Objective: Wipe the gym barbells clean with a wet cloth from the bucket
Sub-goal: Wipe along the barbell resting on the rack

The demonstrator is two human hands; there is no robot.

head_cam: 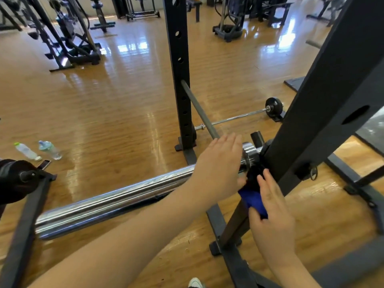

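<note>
Barbell (116,201) chrome sleeve lies in the rack.
My right hand (272,213) pinches the blue cloth (252,199); left hand (220,167), at its 10 o'clock, is flat, wide.

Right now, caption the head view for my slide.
Both hands work a blue cloth around the chrome barbell beside the rack upright.

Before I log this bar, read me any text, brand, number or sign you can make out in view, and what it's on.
None can be read.
Bottles on the floor: labels too small and blurred.
Plate on the far barbell: a pale mark, unreadable.
Barbell under the left hand, collar, rack post, cloth in the right hand: no markings visible.
</note>
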